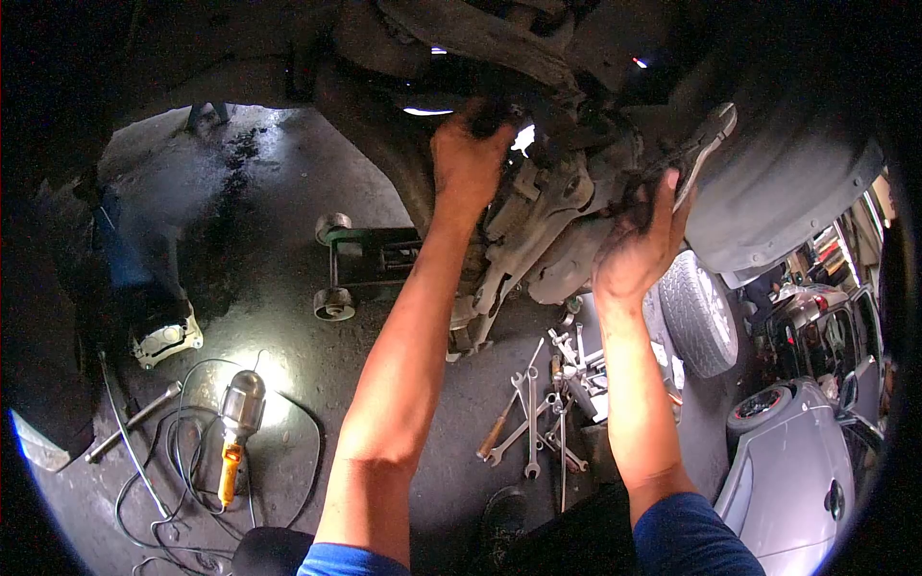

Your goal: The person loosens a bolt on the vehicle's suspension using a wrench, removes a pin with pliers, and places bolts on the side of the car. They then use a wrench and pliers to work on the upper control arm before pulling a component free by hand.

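Beneath a raised car, my left hand [468, 158] reaches up among the dark suspension parts. Its fingers are curled, and what they grip is hidden in shadow. My right hand [642, 240] is cupped palm up against a grey metal part with a curved rim [709, 149], which looks like a brake disc seen edge-on. The thumb lies along it, and the other fingers are partly hidden. Between my hands is a dirty metal suspension arm [543, 230].
A lit work lamp [243, 408] with a yellow handle lies among looped cable at lower left. Several spanners [533, 422] are on the floor below my hands. A wheeled jack [375, 259], a loose wheel [696, 312] and a silver car [792, 470] stand nearby.
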A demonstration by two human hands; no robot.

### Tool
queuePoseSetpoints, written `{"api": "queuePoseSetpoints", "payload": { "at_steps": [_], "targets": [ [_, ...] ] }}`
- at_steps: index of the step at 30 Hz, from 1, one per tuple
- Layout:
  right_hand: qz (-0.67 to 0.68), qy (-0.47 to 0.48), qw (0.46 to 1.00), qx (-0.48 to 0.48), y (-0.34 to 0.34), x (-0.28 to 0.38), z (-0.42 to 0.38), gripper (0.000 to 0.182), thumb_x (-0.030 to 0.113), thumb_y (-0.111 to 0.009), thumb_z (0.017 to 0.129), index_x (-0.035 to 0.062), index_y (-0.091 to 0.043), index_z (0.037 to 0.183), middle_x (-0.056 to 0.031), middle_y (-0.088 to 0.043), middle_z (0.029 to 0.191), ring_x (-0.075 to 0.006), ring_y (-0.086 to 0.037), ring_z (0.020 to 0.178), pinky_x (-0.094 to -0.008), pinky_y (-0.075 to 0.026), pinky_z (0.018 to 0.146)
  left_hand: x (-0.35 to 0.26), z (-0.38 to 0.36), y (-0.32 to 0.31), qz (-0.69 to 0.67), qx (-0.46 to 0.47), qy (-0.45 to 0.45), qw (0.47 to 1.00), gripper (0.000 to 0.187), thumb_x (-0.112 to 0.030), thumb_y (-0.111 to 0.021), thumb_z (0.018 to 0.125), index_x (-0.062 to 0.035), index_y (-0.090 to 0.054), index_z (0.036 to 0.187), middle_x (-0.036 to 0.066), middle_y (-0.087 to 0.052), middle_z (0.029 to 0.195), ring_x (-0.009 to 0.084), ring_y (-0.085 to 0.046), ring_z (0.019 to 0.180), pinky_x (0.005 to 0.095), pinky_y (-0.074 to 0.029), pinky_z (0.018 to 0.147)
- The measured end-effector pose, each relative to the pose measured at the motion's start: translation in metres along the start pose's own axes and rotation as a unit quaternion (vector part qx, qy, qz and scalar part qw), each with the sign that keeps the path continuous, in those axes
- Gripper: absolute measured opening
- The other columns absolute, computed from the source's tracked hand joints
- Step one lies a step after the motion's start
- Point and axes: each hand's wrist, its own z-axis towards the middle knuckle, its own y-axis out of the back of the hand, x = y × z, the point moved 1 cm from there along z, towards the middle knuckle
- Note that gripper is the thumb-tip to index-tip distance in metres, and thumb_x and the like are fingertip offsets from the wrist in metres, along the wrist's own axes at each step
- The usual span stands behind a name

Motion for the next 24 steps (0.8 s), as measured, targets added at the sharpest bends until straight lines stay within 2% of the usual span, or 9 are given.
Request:
{"api": "queuePoseSetpoints", "payload": {
  "at_steps": [1, 4, 7, 13, 16, 19, 22, 24],
  "targets": [
    [0.005, 0.001, 1.0, 0.002, -0.001, 0.001, 0.0, 0.045, 0.034, -0.047, 0.1, -0.0033, -0.047, 0.127, -0.013, -0.052, 0.119, -0.0202, -0.048, 0.107, -0.0293, -0.035, 0.097, -0.002, 0.0, 0.0, 0.023, -0.001, -0.012, 1.0, 0.035, -0.017, -0.073, 0.078, 0.0044, -0.067, 0.105, 0.019, -0.071, 0.096, 0.0245, -0.068, 0.085, 0.0339, -0.052, 0.08],
    [-0.024, 0.015, 1.0, 0.015, 0.001, 0.002, 0.0, 0.044, 0.034, -0.046, 0.101, -0.0034, -0.049, 0.124, -0.0126, -0.053, 0.117, -0.02, -0.049, 0.104, -0.0287, -0.036, 0.095, -0.009, -0.005, 0.001, -0.043, -0.006, -0.013, 0.999, 0.03, -0.013, -0.07, 0.077, 0.0056, -0.067, 0.101, 0.02, -0.07, 0.088, 0.0302, -0.068, 0.08, 0.037, -0.051, 0.076],
    [-0.046, 0.027, 0.998, 0.02, 0.003, 0.0, 0.0, 0.044, 0.034, -0.045, 0.101, -0.0039, -0.049, 0.123, -0.0125, -0.053, 0.115, -0.0201, -0.049, 0.102, -0.0284, -0.036, 0.093, -0.001, -0.001, -0.001, 0.001, -0.018, -0.027, 0.999, 0.031, -0.017, -0.072, 0.08, 0.0052, -0.067, 0.101, 0.017, -0.071, 0.089, 0.022, -0.067, 0.078, 0.0324, -0.051, 0.074],
    [-0.048, 0.065, 0.996, 0.025, 0.001, -0.001, 0.003, 0.044, 0.034, -0.046, 0.101, -0.0046, -0.05, 0.122, -0.0129, -0.053, 0.113, -0.0199, -0.049, 0.101, -0.0284, -0.036, 0.093, 0.006, 0.001, -0.005, -0.037, -0.03, -0.046, 0.998, 0.033, -0.015, -0.072, 0.079, 0.0066, -0.066, 0.102, 0.017, -0.071, 0.089, 0.0234, -0.067, 0.077, 0.0332, -0.051, 0.073],
    [-0.042, 0.026, 0.999, 0.02, 0.004, -0.001, 0.001, 0.043, 0.033, -0.046, 0.101, -0.0042, -0.05, 0.122, -0.0126, -0.053, 0.113, -0.0194, -0.049, 0.101, -0.0281, -0.036, 0.093, -0.005, -0.003, -0.001, -0.01, -0.013, -0.033, 0.999, 0.033, -0.014, -0.073, 0.078, 0.0061, -0.066, 0.103, 0.017, -0.072, 0.091, 0.0243, -0.067, 0.079, 0.0333, -0.051, 0.075],
    [-0.057, 0.041, 0.997, 0.018, 0.004, -0.002, 0.001, 0.043, 0.033, -0.047, 0.101, -0.0035, -0.049, 0.122, -0.0108, -0.053, 0.111, -0.0183, -0.049, 0.099, -0.0276, -0.037, 0.091, -0.01, -0.005, -0.002, -0.019, -0.025, -0.02, 0.999, 0.031, -0.01, -0.07, 0.076, 0.0051, -0.066, 0.102, 0.019, -0.07, 0.089, 0.0256, -0.068, 0.081, 0.0347, -0.051, 0.077],
    [-0.021, -0.029, 0.999, 0.008, 0.003, 0.002, -0.002, 0.043, 0.034, -0.047, 0.1, -0.0023, -0.05, 0.122, -0.0091, -0.054, 0.11, -0.0176, -0.049, 0.098, -0.0278, -0.038, 0.09, -0.008, -0.005, -0.003, -0.044, -0.018, 0.017, 0.999, 0.031, -0.01, -0.07, 0.076, 0.0048, -0.066, 0.103, 0.019, -0.07, 0.091, 0.0251, -0.068, 0.082, 0.0346, -0.051, 0.078],
    [-0.038, -0.006, 0.999, 0.016, 0.005, -0.001, 0.0, 0.043, 0.035, -0.048, 0.1, -0.0018, -0.05, 0.122, -0.0087, -0.054, 0.109, -0.0176, -0.049, 0.097, -0.0282, -0.038, 0.089, -0.006, -0.004, -0.004, -0.056, -0.022, 0.016, 0.998, 0.031, -0.009, -0.069, 0.076, 0.0049, -0.066, 0.104, 0.019, -0.07, 0.092, 0.0255, -0.068, 0.083, 0.0346, -0.051, 0.078]
  ]
}}
